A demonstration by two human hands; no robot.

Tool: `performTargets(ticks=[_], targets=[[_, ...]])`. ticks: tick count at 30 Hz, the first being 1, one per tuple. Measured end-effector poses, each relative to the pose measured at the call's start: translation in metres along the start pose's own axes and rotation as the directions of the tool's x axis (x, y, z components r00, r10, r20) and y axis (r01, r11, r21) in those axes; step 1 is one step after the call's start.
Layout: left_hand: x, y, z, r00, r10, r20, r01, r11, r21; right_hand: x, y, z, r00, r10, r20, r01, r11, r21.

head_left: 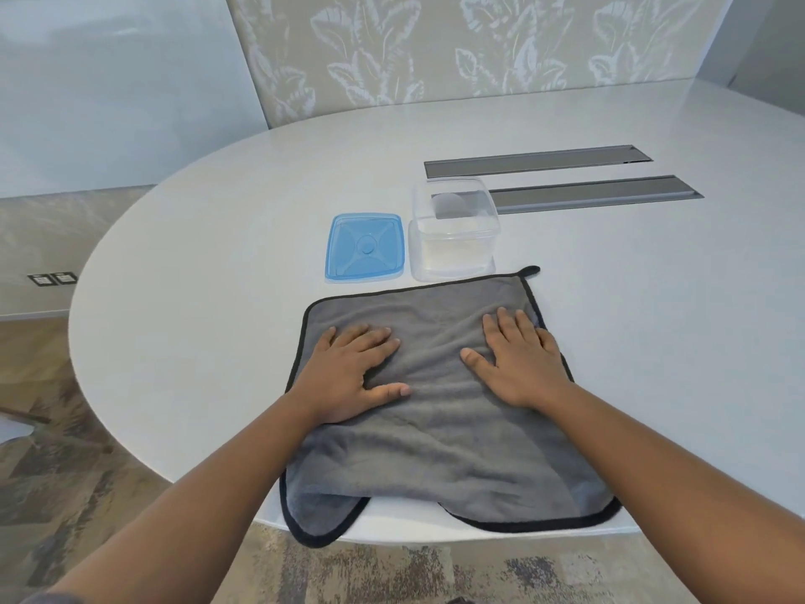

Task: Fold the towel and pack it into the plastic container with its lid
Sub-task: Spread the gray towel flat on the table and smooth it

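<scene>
A grey towel [440,433] with black edging lies spread on the white table [196,307], its near edge hanging a little over the table's front rim. My left hand [353,372] rests flat on the towel's left part, fingers straight. My right hand [518,364] presses flat on its right part near the right hem. Just beyond the towel stands a clear plastic container [455,231], open and holding nothing. The blue lid [365,247] lies flat on the table to its left.
Two long grey cable slots [596,191] are set into the tabletop behind the container. A patterned wall panel [457,50] stands beyond the table. Patterned carpet [56,473] shows to the left and below the front rim.
</scene>
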State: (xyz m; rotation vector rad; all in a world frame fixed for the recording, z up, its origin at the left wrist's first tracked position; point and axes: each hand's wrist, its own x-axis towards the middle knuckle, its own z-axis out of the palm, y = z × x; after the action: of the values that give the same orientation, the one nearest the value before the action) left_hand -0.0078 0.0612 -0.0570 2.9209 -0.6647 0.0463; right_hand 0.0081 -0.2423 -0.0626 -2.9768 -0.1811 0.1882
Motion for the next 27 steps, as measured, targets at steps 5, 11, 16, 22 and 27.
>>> performTargets(ticks=[5,11,16,22,27], targets=[[0.005,-0.006,-0.002,0.984,-0.041,0.172,0.037,0.999,0.029,-0.005,0.000,-0.004,0.996,0.066,0.065,-0.066,0.998,-0.005],[0.012,-0.010,0.002,0.980,-0.027,0.197,0.022,0.999,0.027,-0.015,-0.013,-0.002,0.998,0.014,-0.058,-0.015,1.000,-0.016],[0.019,-0.011,0.002,0.981,0.003,0.192,-0.006,1.000,0.015,-0.012,-0.011,0.002,0.997,-0.074,-0.009,0.074,0.997,-0.005],[0.026,-0.008,0.000,0.980,0.020,0.200,-0.023,1.000,0.008,-0.005,0.003,-0.004,0.994,0.044,0.099,-0.043,0.999,-0.011],[0.029,-0.004,0.001,0.979,0.016,0.202,-0.019,1.000,0.010,-0.005,0.012,-0.003,0.998,0.034,0.058,-0.033,0.999,-0.018]])
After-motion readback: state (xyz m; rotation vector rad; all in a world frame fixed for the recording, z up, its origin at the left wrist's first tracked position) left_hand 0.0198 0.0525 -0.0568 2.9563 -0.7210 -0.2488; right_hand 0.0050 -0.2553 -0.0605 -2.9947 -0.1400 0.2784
